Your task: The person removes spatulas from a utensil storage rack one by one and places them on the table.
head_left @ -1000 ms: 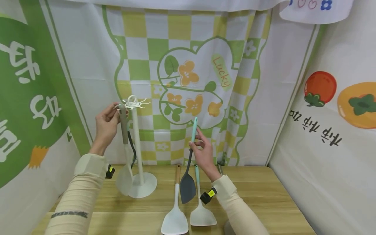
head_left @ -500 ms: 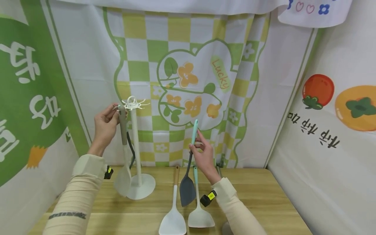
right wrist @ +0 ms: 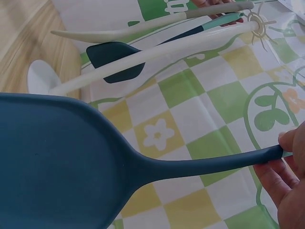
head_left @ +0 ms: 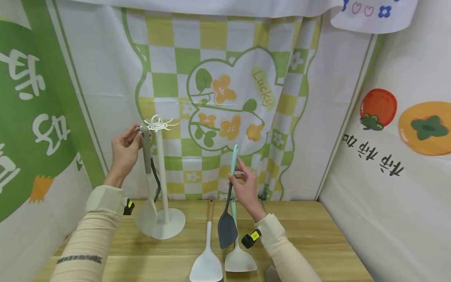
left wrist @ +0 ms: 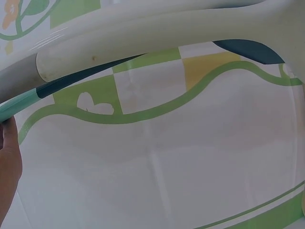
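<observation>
My left hand (head_left: 125,150) is at the top of a white utensil rack (head_left: 162,176), its fingers pinching the mint handle (left wrist: 21,105) of a dark spatula that hangs down beside the post. In front of that one hangs a pale utensil with a grey handle (head_left: 147,156), partly covering the dark spatula in the head view. My right hand (head_left: 245,186) holds another dark spatula (head_left: 227,229) by its mint handle, blade downward, raised in front of the back cloth. Its wide blade fills the lower left of the right wrist view.
On the wooden table (head_left: 306,235) lie a white turner (head_left: 206,266) with a wooden-ended handle and a beige turner (head_left: 240,261) with a mint handle. Another grey utensil (head_left: 272,274) is mostly hidden under my right forearm. A checked cloth (head_left: 190,58) hangs behind.
My right hand and its spatula have shifted slightly right relative to the turners on the table. My left hand stays at the rack top. The head view has shifted slightly.
</observation>
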{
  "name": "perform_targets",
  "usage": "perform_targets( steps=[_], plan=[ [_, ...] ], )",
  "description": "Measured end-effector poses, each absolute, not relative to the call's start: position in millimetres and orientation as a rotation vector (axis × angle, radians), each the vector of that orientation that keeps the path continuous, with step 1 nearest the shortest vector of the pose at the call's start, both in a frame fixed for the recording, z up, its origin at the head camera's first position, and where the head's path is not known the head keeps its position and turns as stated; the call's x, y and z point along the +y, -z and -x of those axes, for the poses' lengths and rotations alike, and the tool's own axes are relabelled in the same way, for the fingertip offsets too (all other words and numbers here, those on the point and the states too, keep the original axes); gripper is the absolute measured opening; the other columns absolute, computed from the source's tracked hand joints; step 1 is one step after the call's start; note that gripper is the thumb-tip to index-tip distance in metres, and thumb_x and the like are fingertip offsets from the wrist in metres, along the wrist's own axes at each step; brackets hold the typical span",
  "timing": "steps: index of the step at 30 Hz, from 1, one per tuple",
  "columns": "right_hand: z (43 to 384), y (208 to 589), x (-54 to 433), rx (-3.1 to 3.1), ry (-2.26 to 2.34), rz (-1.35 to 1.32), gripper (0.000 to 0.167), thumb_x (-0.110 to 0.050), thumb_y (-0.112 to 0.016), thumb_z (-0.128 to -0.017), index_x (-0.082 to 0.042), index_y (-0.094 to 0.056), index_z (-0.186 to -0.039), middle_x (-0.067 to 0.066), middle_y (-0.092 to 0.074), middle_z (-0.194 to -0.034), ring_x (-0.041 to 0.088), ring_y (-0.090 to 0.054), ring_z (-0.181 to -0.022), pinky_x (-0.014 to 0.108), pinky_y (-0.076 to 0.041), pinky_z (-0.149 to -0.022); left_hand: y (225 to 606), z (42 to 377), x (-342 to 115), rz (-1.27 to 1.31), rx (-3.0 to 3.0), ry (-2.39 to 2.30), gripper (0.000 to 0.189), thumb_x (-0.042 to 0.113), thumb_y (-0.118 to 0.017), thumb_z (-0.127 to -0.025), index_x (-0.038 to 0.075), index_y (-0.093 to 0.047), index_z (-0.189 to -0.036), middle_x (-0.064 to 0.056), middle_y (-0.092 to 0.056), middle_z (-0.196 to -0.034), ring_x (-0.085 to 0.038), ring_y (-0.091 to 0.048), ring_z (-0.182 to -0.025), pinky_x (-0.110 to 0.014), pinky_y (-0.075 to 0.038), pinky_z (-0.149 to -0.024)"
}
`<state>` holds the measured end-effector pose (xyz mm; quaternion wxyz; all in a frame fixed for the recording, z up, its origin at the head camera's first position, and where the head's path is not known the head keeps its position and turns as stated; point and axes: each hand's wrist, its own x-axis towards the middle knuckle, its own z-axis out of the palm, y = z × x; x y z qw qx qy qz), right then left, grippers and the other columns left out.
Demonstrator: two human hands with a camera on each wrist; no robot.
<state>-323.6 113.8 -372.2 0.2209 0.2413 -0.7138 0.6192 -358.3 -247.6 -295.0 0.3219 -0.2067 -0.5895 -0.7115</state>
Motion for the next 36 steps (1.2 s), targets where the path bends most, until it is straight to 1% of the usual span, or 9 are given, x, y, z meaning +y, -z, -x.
perform_targets(
  steps=[5,12,16,19,24,26,31,32,36],
  plan=[
    [324.5,371.4,115.5,-1.972,-1.725,-0.671,0.065,0.006,-0.065,-0.096,0.0,-0.038,-0.155,0.033,-0.058,-0.119,0.051,-0.067,-0.096,0.054,-0.062,-0.076,295.0,359.0,-248.4,0.563,-1.541,1.869,0.029,-0.004,-0.054,-0.102,-0.012,-0.06,-0.129,0.007,-0.075,-0.113,-0.006,-0.074,-0.095,-0.02,-0.059,-0.087],
    [325.2,373.7,118.6,-1.998,-1.748,-0.658,0.065,0.004,-0.064,-0.097,-0.002,-0.037,-0.156,0.029,-0.058,-0.12,0.049,-0.067,-0.098,0.055,-0.062,-0.078,297.4,357.0,-247.2,0.552,-1.553,1.861,0.026,-0.004,-0.054,-0.102,-0.009,-0.063,-0.126,0.005,-0.075,-0.115,-0.006,-0.074,-0.095,-0.021,-0.059,-0.088],
    [326.2,372.0,119.4,-1.996,-1.742,-0.658,0.065,0.005,-0.064,-0.097,0.0,-0.036,-0.156,0.029,-0.059,-0.12,0.049,-0.067,-0.097,0.057,-0.061,-0.077,296.8,356.2,-247.2,0.55,-1.565,1.85,0.028,0.0,-0.056,-0.102,-0.008,-0.062,-0.128,0.0,-0.074,-0.121,-0.006,-0.073,-0.097,-0.021,-0.058,-0.089],
    [326.9,370.3,120.8,-1.996,-1.722,-0.656,0.064,0.005,-0.064,-0.097,0.001,-0.037,-0.155,0.029,-0.06,-0.12,0.049,-0.067,-0.096,0.052,-0.062,-0.076,295.8,356.4,-247.2,0.547,-1.569,1.846,0.03,0.002,-0.056,-0.102,-0.008,-0.062,-0.13,0.001,-0.073,-0.123,-0.006,-0.073,-0.098,-0.02,-0.058,-0.089],
    [327.1,369.3,125.8,-1.994,-1.701,-0.627,0.063,0.006,-0.064,-0.096,0.002,-0.039,-0.153,0.034,-0.06,-0.119,0.051,-0.067,-0.095,0.036,-0.062,-0.073,295.1,356.9,-246.4,0.543,-1.568,1.856,0.03,0.0,-0.055,-0.102,-0.01,-0.061,-0.13,0.001,-0.073,-0.122,-0.006,-0.073,-0.097,-0.021,-0.058,-0.089],
    [327.5,369.5,127.9,-1.981,-1.701,-0.622,0.061,0.007,-0.064,-0.096,0.003,-0.04,-0.153,0.035,-0.06,-0.119,0.052,-0.067,-0.095,0.036,-0.062,-0.074,294.7,356.9,-246.1,0.541,-1.576,1.853,0.031,0.001,-0.055,-0.102,-0.01,-0.06,-0.131,-0.001,-0.072,-0.124,-0.006,-0.073,-0.098,-0.021,-0.058,-0.089],
    [329.1,372.2,131.6,-1.955,-1.692,-0.629,0.061,0.009,-0.063,-0.095,0.004,-0.042,-0.151,0.033,-0.061,-0.116,0.052,-0.067,-0.092,0.046,-0.063,-0.073,293.8,356.7,-246.2,0.54,-1.574,1.85,0.03,0.002,-0.056,-0.103,-0.007,-0.062,-0.131,-0.009,-0.07,-0.129,-0.005,-0.073,-0.098,-0.02,-0.058,-0.09],
    [329.8,373.2,132.3,-1.952,-1.692,-0.634,0.061,0.01,-0.063,-0.095,0.004,-0.042,-0.151,0.034,-0.06,-0.116,0.053,-0.066,-0.092,0.046,-0.063,-0.073,293.9,356.8,-246.3,0.541,-1.572,1.85,0.03,0.002,-0.056,-0.103,-0.007,-0.062,-0.13,-0.008,-0.07,-0.128,-0.005,-0.073,-0.098,-0.02,-0.058,-0.089],
    [332.4,376.3,134.7,-1.952,-1.69,-0.631,0.061,0.01,-0.063,-0.095,0.004,-0.041,-0.152,0.035,-0.059,-0.117,0.054,-0.066,-0.092,0.034,-0.063,-0.069,294.7,357.2,-246.8,0.55,-1.556,1.853,0.029,0.0,-0.055,-0.102,-0.008,-0.063,-0.129,0.001,-0.073,-0.122,-0.005,-0.073,-0.097,-0.02,-0.058,-0.089]
  ],
)
